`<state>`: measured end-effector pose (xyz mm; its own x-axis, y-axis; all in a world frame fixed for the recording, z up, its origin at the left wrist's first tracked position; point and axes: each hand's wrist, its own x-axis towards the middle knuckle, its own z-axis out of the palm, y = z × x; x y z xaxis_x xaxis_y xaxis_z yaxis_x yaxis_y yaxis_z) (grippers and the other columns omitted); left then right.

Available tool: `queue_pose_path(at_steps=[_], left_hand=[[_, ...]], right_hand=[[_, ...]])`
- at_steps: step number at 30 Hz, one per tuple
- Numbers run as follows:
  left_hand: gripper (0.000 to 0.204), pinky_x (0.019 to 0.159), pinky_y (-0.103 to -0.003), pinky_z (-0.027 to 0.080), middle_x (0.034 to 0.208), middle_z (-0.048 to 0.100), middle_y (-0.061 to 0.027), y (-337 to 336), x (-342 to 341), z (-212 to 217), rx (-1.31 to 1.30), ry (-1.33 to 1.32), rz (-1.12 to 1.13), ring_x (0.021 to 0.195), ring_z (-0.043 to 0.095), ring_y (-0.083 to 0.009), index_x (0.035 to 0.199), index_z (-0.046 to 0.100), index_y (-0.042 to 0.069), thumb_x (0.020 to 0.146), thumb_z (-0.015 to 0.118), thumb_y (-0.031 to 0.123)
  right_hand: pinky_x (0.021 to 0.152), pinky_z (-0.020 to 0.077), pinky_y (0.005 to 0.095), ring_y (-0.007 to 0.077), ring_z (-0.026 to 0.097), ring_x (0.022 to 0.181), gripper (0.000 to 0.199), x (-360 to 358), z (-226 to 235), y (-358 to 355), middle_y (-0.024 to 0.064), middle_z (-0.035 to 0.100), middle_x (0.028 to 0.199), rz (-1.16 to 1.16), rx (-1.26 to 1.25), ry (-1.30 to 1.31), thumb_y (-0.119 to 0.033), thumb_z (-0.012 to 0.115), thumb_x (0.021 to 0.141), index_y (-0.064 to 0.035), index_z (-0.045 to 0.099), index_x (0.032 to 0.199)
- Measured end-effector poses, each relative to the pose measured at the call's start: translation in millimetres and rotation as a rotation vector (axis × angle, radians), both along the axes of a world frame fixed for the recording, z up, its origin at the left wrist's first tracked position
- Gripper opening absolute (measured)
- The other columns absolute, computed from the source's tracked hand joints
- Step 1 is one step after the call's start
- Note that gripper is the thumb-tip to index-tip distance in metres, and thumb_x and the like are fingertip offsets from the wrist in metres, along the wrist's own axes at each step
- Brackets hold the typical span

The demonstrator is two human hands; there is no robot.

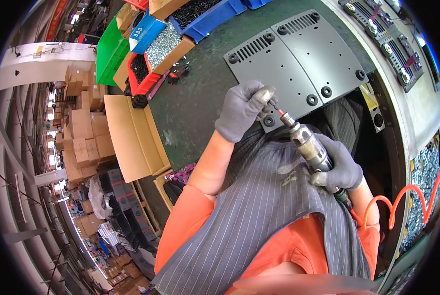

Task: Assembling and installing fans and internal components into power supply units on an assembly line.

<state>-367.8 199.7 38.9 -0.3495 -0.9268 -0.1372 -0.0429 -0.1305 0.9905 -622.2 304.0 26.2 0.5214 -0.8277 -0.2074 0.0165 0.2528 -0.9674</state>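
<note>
My left hand (244, 110), in a grey glove, is closed in a pinch at the tip of a driver bit (281, 112). What small piece sits between its fingertips is too small to make out. Wrapped around the body of a pneumatic screwdriver (309, 146) is my gloved right hand (340, 167). The tool tilts up and left, its bit meeting the left fingers. Just beyond both hands, two grey metal panels lie side by side, a left panel (279, 81) and a right panel (333, 46). Both carry round black feet (312, 100), slots and small holes.
A coiled orange air hose (392, 209) runs from the tool at right. At the back left of the green worktop (195, 98) stand a red bin (144, 88), a carton of silvery screws (165, 45), a blue bin (207, 24) and a green bin (113, 54). Further dark parts (402, 59) lie far right.
</note>
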Motion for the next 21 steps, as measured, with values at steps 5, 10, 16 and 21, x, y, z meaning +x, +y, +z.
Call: queue_pose_path(at_steps=[5,10,16,21], left_hand=[[0.052,0.055,-0.021,0.049,0.081,0.07,-0.0053,27.5,25.4,-0.7,0.083,-0.141,-0.267,0.063,0.062,-0.0082,0.095,0.071,0.001,0.094,0.062,0.052],[0.077,0.078,-0.046,0.054,0.091,0.069,-0.0254,73.5,32.9,-55.0,-0.091,-1.076,-0.427,0.084,0.069,-0.0381,0.113,0.062,-0.001,0.09,0.049,0.071],[0.047,0.07,-0.05,0.049,0.079,0.063,-0.0228,81.7,6.0,-89.5,-0.483,-0.823,-0.108,0.074,0.062,-0.0417,0.094,0.063,0.002,0.094,0.056,0.048],[0.028,0.055,-0.045,0.048,0.069,0.06,-0.0139,59.6,18.4,35.5,-0.876,-0.986,-0.257,0.06,0.061,-0.0351,0.083,0.063,0.008,0.088,0.065,0.036]], right_hand=[[0.085,0.0489,0.0311,0.0166,0.061,0.091,0.085,-6.3,-0.7,5.0,0.0091,0.064,0.106,0.049,0.052,-0.092,-0.036,0.086,0.061,0.0022,0.055,0.13],[0.088,0.0479,0.0307,0.0155,0.061,0.094,0.089,-15.8,-4.0,6.2,0.0086,0.064,0.107,-0.06,0.092,-0.083,-0.039,0.086,0.06,0.0028,0.054,0.132],[0.083,0.0466,0.028,0.0147,0.059,0.089,0.092,-21.5,-11.3,2.9,0.0062,0.063,0.101,-0.184,0.019,-0.066,-0.041,0.086,0.056,0.0025,0.055,0.131],[0.076,0.0445,0.0253,0.0126,0.055,0.082,0.096,-34.3,-3.7,7.0,0.0032,0.06,0.097,-0.337,0.075,-0.107,-0.043,0.086,0.052,0.0057,0.054,0.128]])
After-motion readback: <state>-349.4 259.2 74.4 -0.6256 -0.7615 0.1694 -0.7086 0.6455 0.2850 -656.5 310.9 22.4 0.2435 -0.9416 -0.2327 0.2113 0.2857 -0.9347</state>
